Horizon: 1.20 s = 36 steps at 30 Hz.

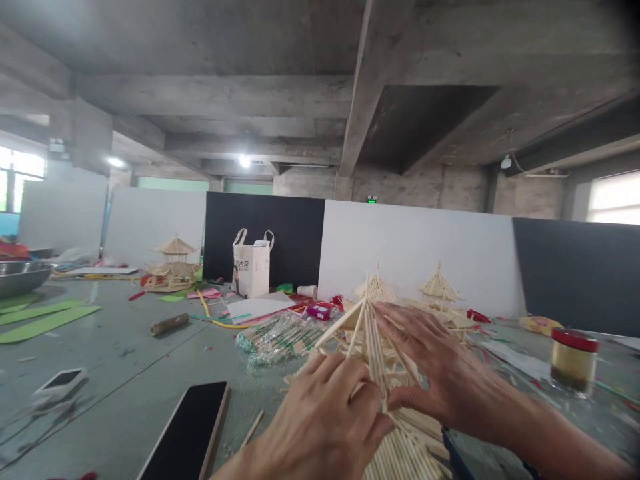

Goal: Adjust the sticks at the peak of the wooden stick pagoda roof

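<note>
A pavilion model of thin wooden sticks (367,313) stands on the grey table (125,360) in front of me, its pointed roof rising between my hands. My left hand (320,420) presses against the near left side of the roof, fingers curled on the sticks. My right hand (435,373) lies over the right slope with its fingers spread flat on the sticks. A lower layer of sticks (405,453) fans out beneath both hands.
A dark tablet (187,433) lies near left, a small phone (60,381) further left. A bag of sticks (275,337), a red-lidded jar (573,360), a white tote bag (251,265), other stick pavilions (173,267) (439,287), a metal bowl (20,275) and green strips (45,320) dot the table.
</note>
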Motion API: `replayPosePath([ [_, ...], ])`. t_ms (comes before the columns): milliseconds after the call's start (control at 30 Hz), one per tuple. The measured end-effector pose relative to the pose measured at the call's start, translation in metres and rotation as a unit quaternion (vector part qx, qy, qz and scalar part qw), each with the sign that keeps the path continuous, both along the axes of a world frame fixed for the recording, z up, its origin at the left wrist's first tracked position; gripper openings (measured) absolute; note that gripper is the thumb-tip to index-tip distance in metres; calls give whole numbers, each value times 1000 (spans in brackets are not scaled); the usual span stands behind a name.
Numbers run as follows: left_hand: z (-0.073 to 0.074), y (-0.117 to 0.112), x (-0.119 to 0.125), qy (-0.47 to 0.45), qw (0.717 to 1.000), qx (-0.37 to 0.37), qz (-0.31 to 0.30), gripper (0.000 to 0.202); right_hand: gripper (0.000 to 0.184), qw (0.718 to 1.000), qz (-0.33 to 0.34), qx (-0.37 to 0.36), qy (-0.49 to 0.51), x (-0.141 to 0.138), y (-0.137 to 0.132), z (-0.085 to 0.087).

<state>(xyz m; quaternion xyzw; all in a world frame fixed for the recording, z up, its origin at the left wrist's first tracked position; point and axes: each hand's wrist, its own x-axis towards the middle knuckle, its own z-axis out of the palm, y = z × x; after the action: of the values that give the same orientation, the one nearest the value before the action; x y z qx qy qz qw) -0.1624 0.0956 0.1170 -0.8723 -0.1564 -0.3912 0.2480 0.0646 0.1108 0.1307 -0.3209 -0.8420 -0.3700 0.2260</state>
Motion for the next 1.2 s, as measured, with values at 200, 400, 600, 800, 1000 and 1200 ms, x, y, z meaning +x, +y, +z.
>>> replayPosePath([
  [200,10,4,4,4,1000,-30,7,11,82,1000,8,-9,6,-1,-3,2],
  [400,9,6,10,32,999,-27,25,20,81,999,29,-4,14,0,-1,1],
  [600,6,10,14,16,999,-41,27,24,79,999,29,1,20,-3,-2,1],
  [800,6,12,10,38,999,-21,29,21,80,1000,19,-6,19,-1,-2,1],
  [1000,5,13,10,39,999,-23,30,20,83,1000,12,1,14,-2,0,1],
  [1200,2,17,9,42,998,-24,32,25,86,1000,5,2,1,1,0,0],
])
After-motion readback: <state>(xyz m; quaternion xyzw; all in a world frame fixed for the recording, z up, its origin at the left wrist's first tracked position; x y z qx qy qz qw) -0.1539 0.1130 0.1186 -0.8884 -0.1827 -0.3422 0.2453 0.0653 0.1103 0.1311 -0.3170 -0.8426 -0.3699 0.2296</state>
